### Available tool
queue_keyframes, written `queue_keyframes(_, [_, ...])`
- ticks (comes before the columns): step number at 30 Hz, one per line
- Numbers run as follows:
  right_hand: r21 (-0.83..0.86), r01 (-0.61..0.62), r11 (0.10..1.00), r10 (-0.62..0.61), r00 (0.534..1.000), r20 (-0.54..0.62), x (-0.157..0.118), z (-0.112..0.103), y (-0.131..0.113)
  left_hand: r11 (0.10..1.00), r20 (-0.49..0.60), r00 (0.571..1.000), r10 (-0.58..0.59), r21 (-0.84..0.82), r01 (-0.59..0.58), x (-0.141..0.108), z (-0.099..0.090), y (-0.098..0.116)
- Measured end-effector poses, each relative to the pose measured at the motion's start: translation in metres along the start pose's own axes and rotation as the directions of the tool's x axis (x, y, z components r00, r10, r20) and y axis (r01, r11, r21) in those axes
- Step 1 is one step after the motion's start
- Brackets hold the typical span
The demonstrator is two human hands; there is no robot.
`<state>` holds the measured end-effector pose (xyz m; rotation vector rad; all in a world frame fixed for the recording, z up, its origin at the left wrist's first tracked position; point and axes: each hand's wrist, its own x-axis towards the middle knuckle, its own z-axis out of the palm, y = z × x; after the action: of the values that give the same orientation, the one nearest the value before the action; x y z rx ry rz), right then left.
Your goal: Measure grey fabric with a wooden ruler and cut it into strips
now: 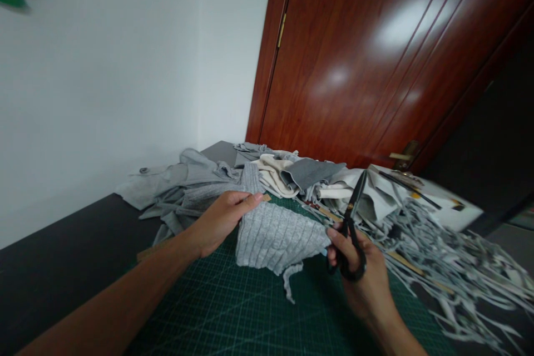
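A grey ribbed piece of fabric [277, 236] is stretched between my two hands above a green cutting mat [233, 311]. My left hand [229, 211] pinches its upper left corner between thumb and fingers. At its right corner, my right hand [354, 258] grips the cloth with thumb and fingertips. That same hand also carries black-handled scissors [352, 222], their blades pointing up and away from the cloth. A thin strip [288, 283] dangles from the fabric's lower edge.
Heaped grey cloth [200, 181] lies behind my left hand, with cream fabric [273, 175] beside it. Tangled grey strips [434, 250] cover the right side. A black table [62, 239] carries everything. Behind it stand a white wall [125, 67] and a brown wooden door [342, 78].
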<state>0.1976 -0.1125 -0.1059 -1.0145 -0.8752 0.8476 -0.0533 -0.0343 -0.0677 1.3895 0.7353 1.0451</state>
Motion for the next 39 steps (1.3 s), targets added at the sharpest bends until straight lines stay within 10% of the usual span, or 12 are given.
queue_keyframes(21, [-0.05,-0.02,0.999,0.022,0.999,0.039,-0.002,0.0,0.003,0.996,-0.026,0.997,0.066,0.069,-0.064,0.0,0.002,-0.007])
queue_keyframes(32, [-0.002,-0.202,0.979,0.194,0.939,0.284,-0.027,0.021,0.019,0.983,0.476,0.879,-0.003,-0.161,0.091,-0.023,0.053,-0.042])
queue_keyframes(39, [-0.238,-0.125,0.963,0.185,0.951,0.247,-0.016,0.012,0.021,0.999,0.317,0.948,-0.042,0.032,0.033,-0.015,0.038,-0.047])
